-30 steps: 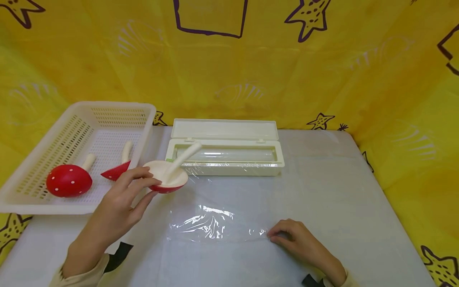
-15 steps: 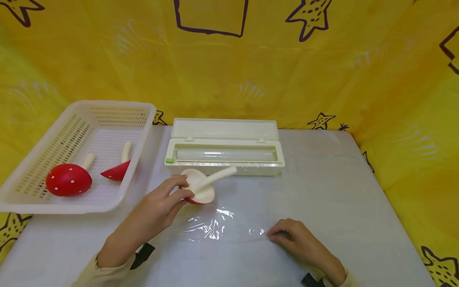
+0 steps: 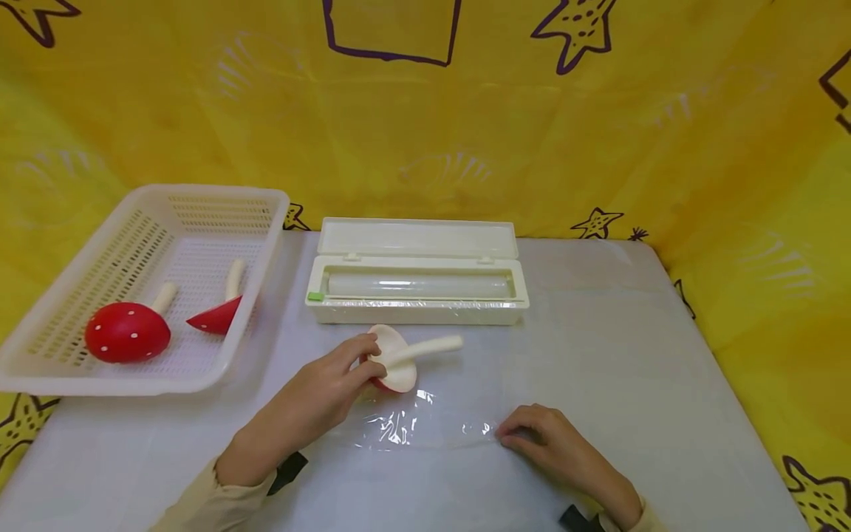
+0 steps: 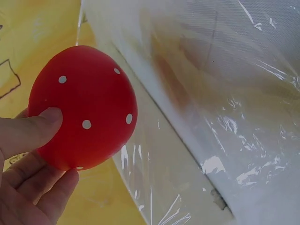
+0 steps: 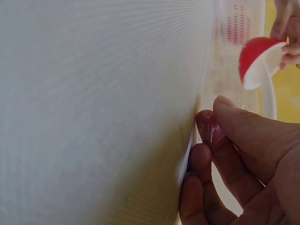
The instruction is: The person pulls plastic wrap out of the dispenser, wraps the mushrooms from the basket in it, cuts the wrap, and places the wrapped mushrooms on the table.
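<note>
My left hand [image 3: 312, 399] pinches the cap of a toy mushroom [image 3: 397, 368], its red, white-dotted top facing down and its pale stem pointing right. In the left wrist view the thumb presses on the red cap [image 4: 89, 103]. The mushroom hangs above a sheet of clear plastic wrap [image 3: 399, 428] that runs from a cream dispenser box [image 3: 419, 314] over the table. At the sheet's near right corner, my right hand [image 3: 558, 451] pinches the film between thumb and forefinger. In the right wrist view those fingers [image 5: 234, 112] hold the film's edge close to the tabletop.
A white slotted basket [image 3: 179, 386] at the left holds a red mushroom [image 3: 128, 332] and a second mushroom [image 3: 216, 318] lying inside. The box's lid [image 3: 417, 238] is raised, showing the wrap roll [image 3: 419, 285]. A yellow patterned cloth [image 3: 425, 133] hangs behind the table.
My left hand has carried the mushroom rightward and nearer, from beside the basket to above the plastic wrap. The stem has swung from up-right to nearly level. My right hand stays put.
</note>
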{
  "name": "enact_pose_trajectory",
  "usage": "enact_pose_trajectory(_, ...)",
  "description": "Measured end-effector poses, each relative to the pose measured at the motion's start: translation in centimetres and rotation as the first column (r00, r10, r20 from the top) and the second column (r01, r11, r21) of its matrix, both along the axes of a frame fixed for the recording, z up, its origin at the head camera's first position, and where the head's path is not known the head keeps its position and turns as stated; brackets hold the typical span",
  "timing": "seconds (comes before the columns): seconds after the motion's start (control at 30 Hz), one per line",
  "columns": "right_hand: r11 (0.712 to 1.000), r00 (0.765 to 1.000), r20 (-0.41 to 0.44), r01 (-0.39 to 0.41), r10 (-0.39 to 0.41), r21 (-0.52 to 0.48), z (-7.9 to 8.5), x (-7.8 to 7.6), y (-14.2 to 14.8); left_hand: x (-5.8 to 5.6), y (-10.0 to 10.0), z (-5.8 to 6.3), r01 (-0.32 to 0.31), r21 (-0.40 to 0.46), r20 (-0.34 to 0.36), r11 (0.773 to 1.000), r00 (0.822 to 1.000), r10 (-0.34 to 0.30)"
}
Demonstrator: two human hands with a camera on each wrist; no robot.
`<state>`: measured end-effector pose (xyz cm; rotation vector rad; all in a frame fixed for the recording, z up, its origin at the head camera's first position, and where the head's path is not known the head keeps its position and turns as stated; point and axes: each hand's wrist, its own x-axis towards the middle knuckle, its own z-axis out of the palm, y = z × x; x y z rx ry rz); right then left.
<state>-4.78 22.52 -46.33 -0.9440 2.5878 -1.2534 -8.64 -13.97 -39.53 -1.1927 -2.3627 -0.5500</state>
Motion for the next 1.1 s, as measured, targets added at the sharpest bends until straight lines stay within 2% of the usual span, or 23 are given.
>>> enact_pose_trajectory(0.27,1.0,1.0,-0.015,0.002,-0.002,-0.003,-0.2,-0.2,-0.2,-0.3,0.2,-0.9,-0.001,-0.038,0.02,0.999,1.0,0.002)
enact_pose_trajectory(0.43,1.0,1.0,-0.025,-0.003,0.003,-0.013,-0.2,-0.4,-0.3,-0.5,0.2,-1.8,-0.049,-0.057,0.046,0.997,0.998,0.052)
enact_pose_trajectory(0.53,1.0,1.0,-0.012,-0.006,0.006,-0.018,-0.1,-0.5,-0.4,-0.4,0.1,-2.2,-0.091,-0.057,0.088,0.994,0.992,0.096)
enact_pose_trajectory(0.6,1.0,1.0,0.001,-0.006,0.006,-0.021,-0.1,-0.5,-0.4,-0.4,0.1,-2.4,-0.128,-0.055,0.14,0.99,0.981,0.135)
enact_pose_trajectory(0.7,1.0,1.0,0.017,-0.004,0.004,-0.02,-0.1,-0.4,-0.5,-0.2,0.2,-2.5,-0.173,-0.058,0.243,0.983,0.953,0.182)
enact_pose_trajectory(0.8,1.0,1.0,0.03,0.0,0.001,-0.015,0.0,-0.4,-0.5,0.1,0.2,-2.4,-0.194,-0.057,0.342,0.979,0.918,0.201)
enact_pose_trajectory(0.87,1.0,0.999,0.037,0.002,-0.001,-0.012,0.0,-0.3,-0.5,0.3,0.2,-2.4,-0.195,-0.058,0.385,0.979,0.901,0.202)
enact_pose_trajectory(0.97,1.0,0.999,0.036,0.006,-0.006,-0.008,0.0,-0.3,-0.4,0.4,0.2,-2.5,-0.194,-0.054,0.411,0.98,0.89,0.199)
enact_pose_trajectory(1.1,1.0,0.999,0.037,0.01,-0.009,-0.005,0.1,-0.2,-0.4,0.4,0.3,-2.7,-0.197,-0.037,0.395,0.98,0.898,0.195)
